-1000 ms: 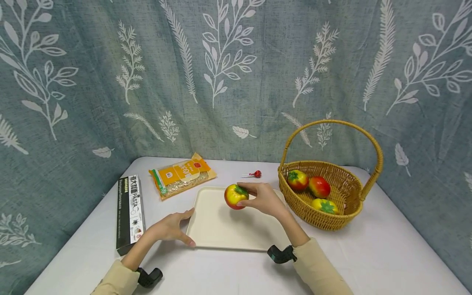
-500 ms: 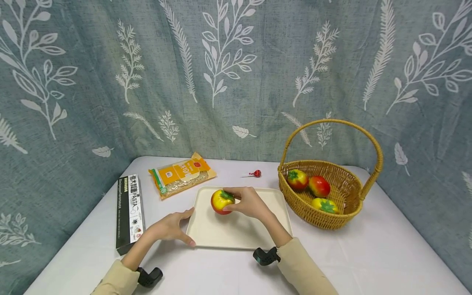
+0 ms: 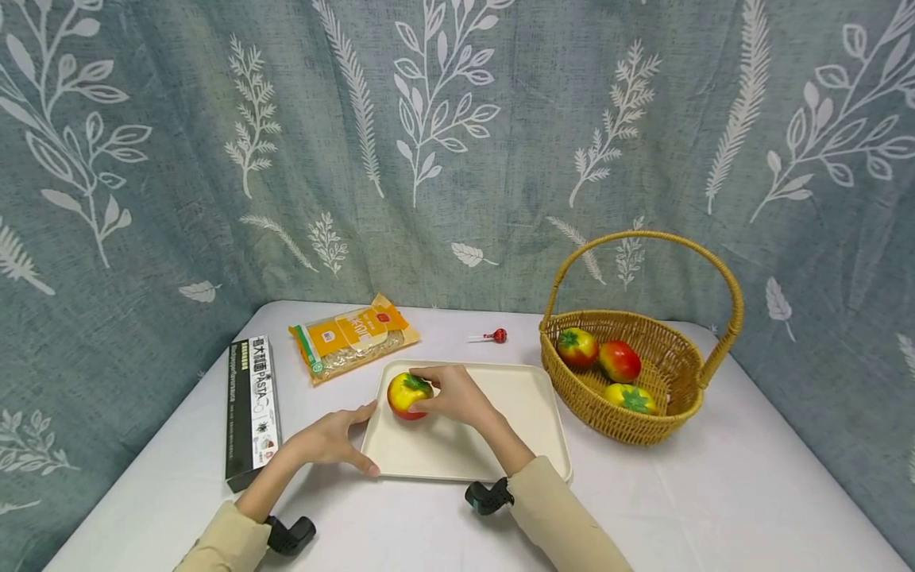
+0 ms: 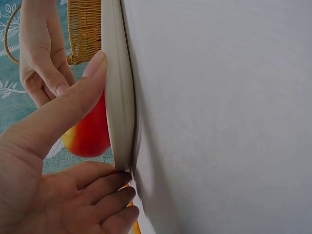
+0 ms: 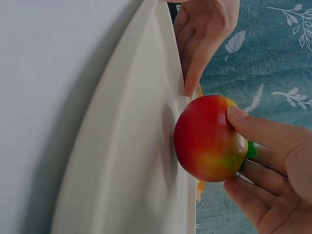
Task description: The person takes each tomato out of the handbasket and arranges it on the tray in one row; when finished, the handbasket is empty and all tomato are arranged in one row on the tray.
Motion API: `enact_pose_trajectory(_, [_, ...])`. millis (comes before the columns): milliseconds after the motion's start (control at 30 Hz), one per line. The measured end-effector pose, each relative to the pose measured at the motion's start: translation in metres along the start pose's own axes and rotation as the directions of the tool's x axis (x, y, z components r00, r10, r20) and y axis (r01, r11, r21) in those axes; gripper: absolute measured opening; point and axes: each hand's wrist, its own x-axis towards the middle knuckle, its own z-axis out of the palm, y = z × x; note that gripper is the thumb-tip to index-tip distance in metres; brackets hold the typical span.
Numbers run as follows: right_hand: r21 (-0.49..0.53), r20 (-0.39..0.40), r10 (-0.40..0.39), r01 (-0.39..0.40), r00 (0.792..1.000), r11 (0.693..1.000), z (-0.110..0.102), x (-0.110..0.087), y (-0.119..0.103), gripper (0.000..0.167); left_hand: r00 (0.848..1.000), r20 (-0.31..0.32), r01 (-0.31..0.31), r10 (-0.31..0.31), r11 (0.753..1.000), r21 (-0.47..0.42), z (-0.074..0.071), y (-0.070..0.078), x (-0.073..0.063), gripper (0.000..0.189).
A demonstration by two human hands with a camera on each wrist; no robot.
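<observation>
My right hand (image 3: 461, 397) pinches a round red-and-yellow fruit with a green leafy top (image 3: 409, 393), thumb and fingers at its leafy side. The fruit is close over the left part of a cream rectangular tray (image 3: 493, 429); its shadow shows on the tray in the right wrist view. At the tray's left end is my left hand (image 3: 325, 441), thumb at the front corner, fingers along the left rim. The left wrist view shows that thumb (image 4: 92, 73) against the rim and the other fingertips bent at the edge. Part of the fruit (image 4: 90, 131) shows behind the thumb.
A wicker basket (image 3: 615, 425) with a tall handle stands right of the tray, holding several similar fruits. Behind the tray lie a red lollipop (image 3: 499, 336) and an orange-and-clear food packet (image 3: 353, 338). A black-and-white pasta box (image 3: 250, 413) lies at the left.
My right hand has carried the fruit leftward across the tray and slightly toward the front. My left hand has stayed at the tray's left end.
</observation>
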Motion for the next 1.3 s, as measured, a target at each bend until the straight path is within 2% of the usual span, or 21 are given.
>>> enact_pose_trajectory(333, [-0.038,-0.014,0.026,-0.027,1.0,0.999,0.011,0.006,0.001,0.054,1.0,0.004,-0.011,0.011,1.0,0.003,0.0,-0.001,0.0,0.108])
enact_pose_trajectory(700, [-0.054,-0.03,-0.019,0.018,0.999,0.998,0.01,0.002,0.003,0.054,1.0,0.0,0.0,0.0,1.0,0.011,0.0,-0.001,0.001,0.108])
enact_pose_trajectory(1067, [-0.051,-0.019,0.001,-0.002,1.0,0.999,0.012,0.0,0.004,0.06,1.0,0.002,-0.013,0.013,1.0,0.007,0.0,-0.003,0.001,0.108])
enact_pose_trajectory(1300, [-0.037,-0.019,-0.018,0.017,1.0,0.999,0.01,-0.002,0.003,0.064,1.0,0.004,-0.022,0.022,1.0,0.008,0.0,-0.002,0.001,0.108])
